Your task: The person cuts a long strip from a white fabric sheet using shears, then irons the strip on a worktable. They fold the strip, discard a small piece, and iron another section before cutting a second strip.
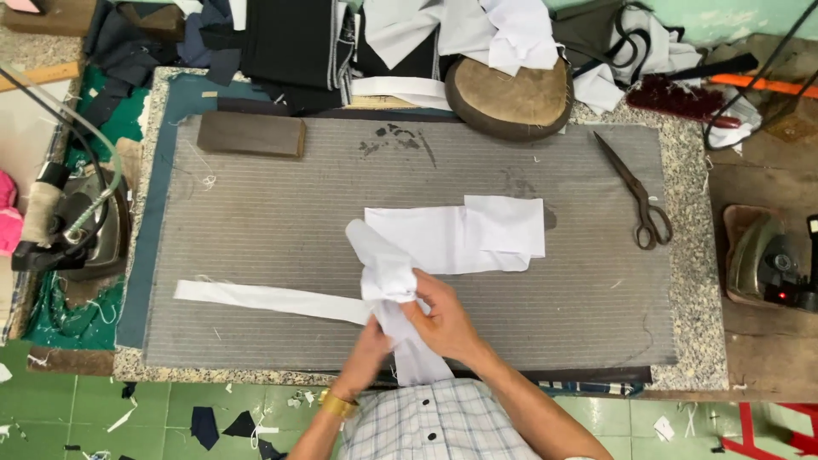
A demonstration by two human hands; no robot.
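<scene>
A bunched piece of white fabric [388, 271] is held up just below the middle of the grey striped pressing pad [256, 221] that covers the surface, and both hands are closed on it. The left hand [368, 351] is gripped around the lower part of the fabric from beneath, while the right hand [441, 322] is clamped on it from the right side, fingers [417, 308] curled into the folds — so each grip is shut tight on the cloth rather than spread. A gold-coloured bracelet [338, 404] is worn on the left wrist. From the bunched fabric a long white strip [268, 297] is stretched out flat toward 9 o'clock, and it cannot be told whether the strip is part of the same piece. At 1 o'clock from the hands, flat white cut pieces [477, 234] are laid overlapping on the pad, just beside the raised cloth. A pair of dark tailor's scissors [637, 194] is laid near the pad's right edge, at 2 o'clock, well apart from the hands. A dark rectangular block [251, 134] is set at 11 o'clock, and a round brown pressing cushion [511, 95] at 12 o'clock. An iron [81, 226] is rested off the left edge at 9 o'clock — another iron [767, 260] is seen at 3 o'clock.
</scene>
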